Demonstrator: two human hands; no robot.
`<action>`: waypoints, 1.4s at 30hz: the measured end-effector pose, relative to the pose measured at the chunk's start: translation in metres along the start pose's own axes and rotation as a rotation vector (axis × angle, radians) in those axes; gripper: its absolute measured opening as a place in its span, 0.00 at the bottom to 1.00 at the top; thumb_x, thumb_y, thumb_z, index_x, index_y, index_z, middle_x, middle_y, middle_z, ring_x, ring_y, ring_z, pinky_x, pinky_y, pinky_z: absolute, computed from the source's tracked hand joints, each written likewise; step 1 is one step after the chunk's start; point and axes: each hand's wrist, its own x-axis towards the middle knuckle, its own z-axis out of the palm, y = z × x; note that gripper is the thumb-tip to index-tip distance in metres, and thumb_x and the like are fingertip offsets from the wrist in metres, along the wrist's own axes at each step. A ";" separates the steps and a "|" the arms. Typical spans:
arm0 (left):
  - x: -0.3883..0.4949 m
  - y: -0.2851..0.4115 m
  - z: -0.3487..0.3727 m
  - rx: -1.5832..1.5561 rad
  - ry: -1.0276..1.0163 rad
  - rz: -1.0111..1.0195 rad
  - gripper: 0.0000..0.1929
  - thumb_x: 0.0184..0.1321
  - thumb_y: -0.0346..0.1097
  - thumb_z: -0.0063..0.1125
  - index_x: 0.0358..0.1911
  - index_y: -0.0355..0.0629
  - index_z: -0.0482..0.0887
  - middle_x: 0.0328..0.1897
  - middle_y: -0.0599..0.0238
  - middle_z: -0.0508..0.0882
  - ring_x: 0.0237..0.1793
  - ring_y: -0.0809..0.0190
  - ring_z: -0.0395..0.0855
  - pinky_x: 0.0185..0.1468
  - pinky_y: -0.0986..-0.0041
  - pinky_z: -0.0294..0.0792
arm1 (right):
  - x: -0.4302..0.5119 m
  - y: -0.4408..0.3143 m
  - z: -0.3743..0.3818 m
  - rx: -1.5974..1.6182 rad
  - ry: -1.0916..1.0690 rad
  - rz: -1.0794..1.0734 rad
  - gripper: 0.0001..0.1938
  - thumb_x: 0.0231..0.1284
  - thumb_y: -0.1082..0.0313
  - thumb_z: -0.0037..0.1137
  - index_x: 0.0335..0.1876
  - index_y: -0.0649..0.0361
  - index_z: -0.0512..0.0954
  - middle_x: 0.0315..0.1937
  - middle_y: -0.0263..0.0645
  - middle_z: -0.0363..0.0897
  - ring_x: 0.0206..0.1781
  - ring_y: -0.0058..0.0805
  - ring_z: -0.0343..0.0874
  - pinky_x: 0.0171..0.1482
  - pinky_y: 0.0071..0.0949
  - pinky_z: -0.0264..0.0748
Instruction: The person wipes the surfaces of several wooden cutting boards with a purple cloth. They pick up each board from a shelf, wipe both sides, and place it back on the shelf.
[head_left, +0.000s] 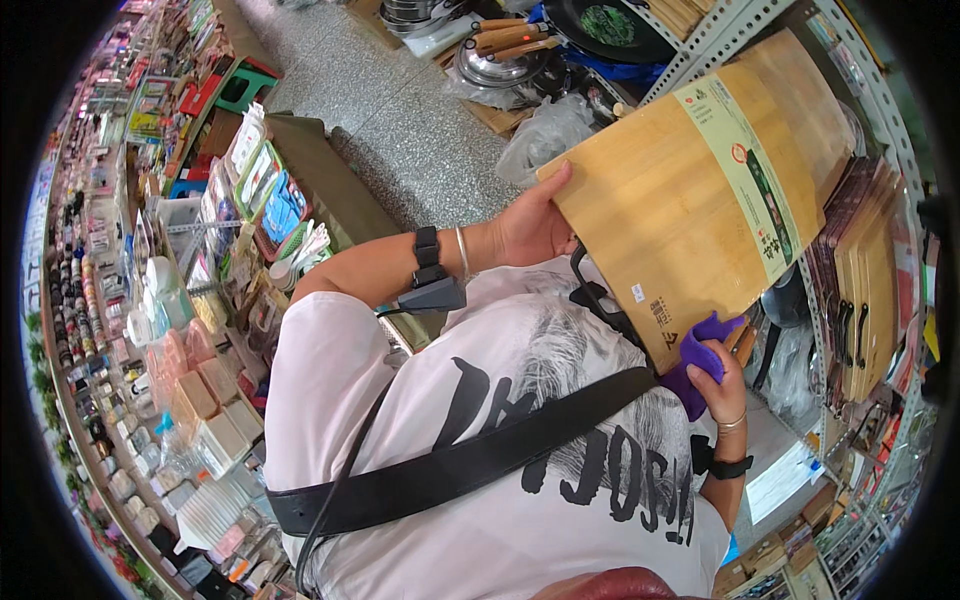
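A light wooden cutting board (652, 217) with a green paper band, partly in clear wrap, is tilted in front of my chest. My left hand (536, 221) grips its near left edge, thumb on the upper face and fingers hidden beneath. At the board's lower right corner, my right hand (716, 382) pinches a purple cloth (703, 352) that touches the board. Part of the cloth hangs below the corner. A black handle or strap shows beside the board's left edge, partly covered by it.
A perforated metal shelf (817, 360) at the right holds more cutting boards (866, 300). Pans, a black wok (611, 30) and plastic bags (547, 139) lie beyond the board. Crowded shelves of small goods line the left. A speckled floor aisle (382, 90) runs between.
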 end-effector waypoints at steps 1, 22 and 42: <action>-0.001 0.000 0.003 0.017 0.008 0.000 0.33 0.68 0.70 0.42 0.69 0.59 0.67 0.61 0.74 0.81 0.51 0.68 0.83 0.38 0.78 0.75 | 0.003 -0.002 -0.002 0.080 -0.015 0.012 0.18 0.59 0.71 0.65 0.54 0.63 0.75 0.42 0.34 0.82 0.44 0.21 0.79 0.49 0.23 0.75; -0.002 0.000 0.017 -0.014 -0.046 0.008 0.44 0.61 0.77 0.41 0.74 0.58 0.60 0.72 0.72 0.71 0.66 0.68 0.73 0.54 0.77 0.70 | 0.220 -0.123 0.054 -0.636 0.124 -0.786 0.18 0.54 0.72 0.54 0.52 0.56 0.81 0.52 0.41 0.80 0.57 0.44 0.74 0.62 0.39 0.70; 0.000 -0.010 0.001 -0.095 -0.033 0.012 0.38 0.62 0.77 0.40 0.69 0.63 0.69 0.58 0.81 0.80 0.42 0.74 0.77 0.41 0.79 0.70 | 0.373 -0.128 -0.070 -1.029 0.411 -0.275 0.18 0.57 0.52 0.56 0.40 0.61 0.84 0.42 0.54 0.84 0.48 0.54 0.81 0.54 0.48 0.76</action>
